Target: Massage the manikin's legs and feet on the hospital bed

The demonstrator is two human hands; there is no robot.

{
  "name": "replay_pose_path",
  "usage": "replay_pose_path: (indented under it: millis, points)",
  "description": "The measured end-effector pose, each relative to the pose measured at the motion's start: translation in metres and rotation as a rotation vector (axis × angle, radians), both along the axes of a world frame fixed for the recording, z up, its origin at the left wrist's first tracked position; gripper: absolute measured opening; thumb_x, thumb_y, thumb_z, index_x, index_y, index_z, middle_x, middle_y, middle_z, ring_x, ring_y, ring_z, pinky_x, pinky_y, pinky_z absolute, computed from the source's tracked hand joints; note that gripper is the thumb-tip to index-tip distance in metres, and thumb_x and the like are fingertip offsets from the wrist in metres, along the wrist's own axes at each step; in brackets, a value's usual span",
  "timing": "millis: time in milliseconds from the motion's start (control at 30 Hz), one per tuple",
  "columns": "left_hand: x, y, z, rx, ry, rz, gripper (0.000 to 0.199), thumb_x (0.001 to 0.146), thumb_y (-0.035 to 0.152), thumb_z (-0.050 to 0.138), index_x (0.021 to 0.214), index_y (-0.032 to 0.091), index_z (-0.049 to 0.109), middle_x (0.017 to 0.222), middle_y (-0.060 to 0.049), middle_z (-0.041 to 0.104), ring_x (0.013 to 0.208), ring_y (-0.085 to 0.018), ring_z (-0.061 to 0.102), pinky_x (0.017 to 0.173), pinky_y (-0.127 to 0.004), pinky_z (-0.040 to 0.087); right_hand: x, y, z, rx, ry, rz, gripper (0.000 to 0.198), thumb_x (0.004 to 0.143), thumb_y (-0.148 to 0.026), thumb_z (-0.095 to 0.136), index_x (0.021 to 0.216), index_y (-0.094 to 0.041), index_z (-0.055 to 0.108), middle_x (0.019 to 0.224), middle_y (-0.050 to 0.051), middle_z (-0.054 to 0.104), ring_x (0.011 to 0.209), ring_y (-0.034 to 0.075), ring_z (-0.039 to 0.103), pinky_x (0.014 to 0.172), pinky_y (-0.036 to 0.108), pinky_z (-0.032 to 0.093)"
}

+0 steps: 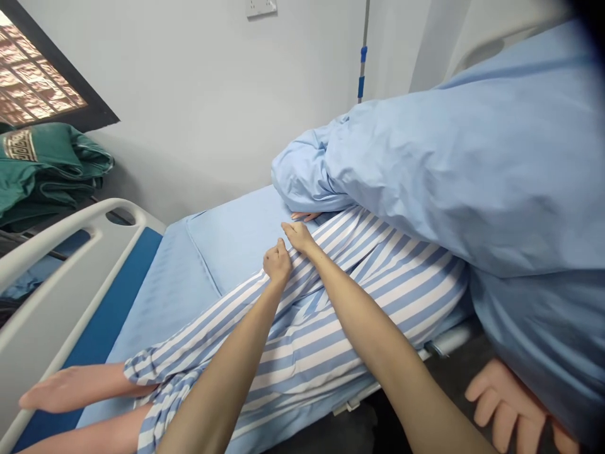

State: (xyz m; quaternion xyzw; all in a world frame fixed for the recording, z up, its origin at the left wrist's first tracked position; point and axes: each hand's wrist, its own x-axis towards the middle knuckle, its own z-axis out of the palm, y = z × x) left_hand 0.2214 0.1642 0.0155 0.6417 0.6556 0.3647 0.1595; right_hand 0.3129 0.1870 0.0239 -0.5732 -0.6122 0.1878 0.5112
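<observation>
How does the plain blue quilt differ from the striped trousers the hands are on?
The plain light blue quilt is one colour; the blue-and-white striped trousers carry bold stripes. The quilt is bunched into a bulky heap at the bed's right; the trousers lie stretched out, covering the legs down to the bare feet. The left hand and right hand rest on the trousers, not the quilt. Both are soft cloth.

Plain grey-white wall (pixel 198 94) behind a hospital bed (pixel 227 233) with a pale blue sheet. White footboard (pixel 61 252) with a dark blue panel at near left. Dark-framed window (pixel 33 75) at far left, above folded green cloth (pixel 47 164). Wall socket (pixel 261 7) at top centre; a metal pole (pixel 363 50) with blue fittings stands to its right.
</observation>
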Motion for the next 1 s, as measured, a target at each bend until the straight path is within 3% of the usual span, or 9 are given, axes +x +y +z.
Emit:
replay_pose_path:
  millis: [133, 267, 500, 633, 800, 1000]
  points:
    - [0.014, 0.015, 0.019, -0.03, -0.198, -0.049, 0.057, 0.076, 0.05, 0.016, 0.043, 0.017, 0.049, 0.044, -0.005, 0.051, 0.047, -0.012, 0.046, 0.052, -0.024, 0.034, 0.002, 0.0, 0.005, 0.007, 0.117, 0.04, 0.04, 0.077, -0.038, 0.03, 0.045, -0.016, 0.039, 0.043, -0.004, 0.036, 0.047, 0.008, 0.034, 0.048, 0.019, 0.025]
    - [0.034, 0.023, 0.032, 0.0, -0.332, -0.015, 0.056, 0.078, 0.045, 0.012, 0.051, 0.015, 0.052, 0.048, -0.005, 0.052, 0.045, -0.011, 0.046, 0.05, -0.023, 0.035, 0.006, 0.002, 0.004, 0.014, 0.281, 0.049, 0.04, 0.077, -0.039, 0.028, 0.046, -0.016, 0.038, 0.044, -0.004, 0.036, 0.047, 0.008, 0.036, 0.048, 0.019, 0.027]
    - [0.031, 0.01, 0.011, -0.012, 0.029, -0.059, 0.046, 0.08, 0.037, 0.017, 0.069, 0.018, 0.058, 0.072, -0.008, 0.062, 0.067, -0.015, 0.054, 0.06, -0.024, 0.034, 0.003, 0.001, 0.002, -0.007, 0.269, -0.066, 0.037, 0.076, -0.038, 0.032, 0.048, -0.016, 0.04, 0.047, -0.003, 0.036, 0.05, 0.008, 0.035, 0.047, 0.019, 0.026]
    - [0.03, 0.01, 0.009, -0.039, 0.083, -0.052, 0.048, 0.08, 0.037, 0.017, 0.069, 0.017, 0.059, 0.073, -0.009, 0.062, 0.066, -0.015, 0.053, 0.059, -0.024, 0.034, 0.002, -0.004, 0.017, -0.051, 0.162, -0.154, 0.036, 0.076, -0.035, 0.034, 0.047, -0.015, 0.042, 0.045, -0.003, 0.037, 0.049, 0.008, 0.034, 0.047, 0.02, 0.025]
    - [0.035, 0.01, 0.006, -0.004, 0.115, -0.017, 0.054, 0.08, 0.039, 0.014, 0.061, 0.016, 0.059, 0.068, -0.01, 0.061, 0.062, -0.015, 0.051, 0.057, -0.026, 0.032, 0.023, -0.006, 0.035, 0.074, -0.039, -0.11, 0.045, 0.08, -0.038, 0.028, 0.047, -0.014, 0.047, 0.045, -0.002, 0.041, 0.048, 0.008, 0.038, 0.049, 0.02, 0.025]
    - [0.035, 0.01, 0.001, 0.005, 0.144, -0.033, 0.057, 0.08, 0.041, 0.012, 0.059, 0.017, 0.058, 0.063, -0.007, 0.06, 0.058, -0.013, 0.049, 0.055, -0.025, 0.03, 0.047, -0.008, 0.009, 0.007, -0.144, -0.155, 0.045, 0.081, -0.037, 0.028, 0.056, -0.013, 0.057, 0.06, 0.005, 0.058, 0.057, 0.012, 0.049, 0.054, 0.021, 0.028]
